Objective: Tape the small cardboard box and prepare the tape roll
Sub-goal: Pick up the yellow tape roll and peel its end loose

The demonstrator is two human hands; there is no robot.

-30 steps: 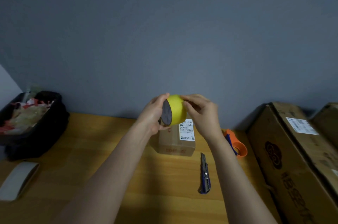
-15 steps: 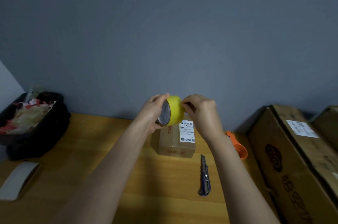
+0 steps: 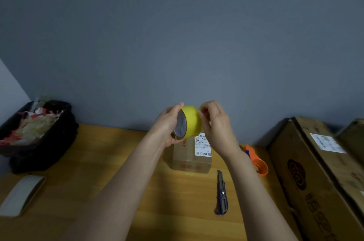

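Two hands up over the surface (image 3: 122,166). Left hand (image 3: 167,124) grips the yellow tape roll (image 3: 192,121) by its side, core facing left. Right hand (image 3: 215,122) pinches at the roll's outer edge, fingers curled. Small cardboard box (image 3: 192,157) sits directly below; utility knife (image 3: 222,193) lies just right of it.

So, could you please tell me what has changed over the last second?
The right hand has lifted its fingertips off the tape roll toward the right, as if pinching at the tape's end. The left hand still holds the roll; box and knife unmoved.
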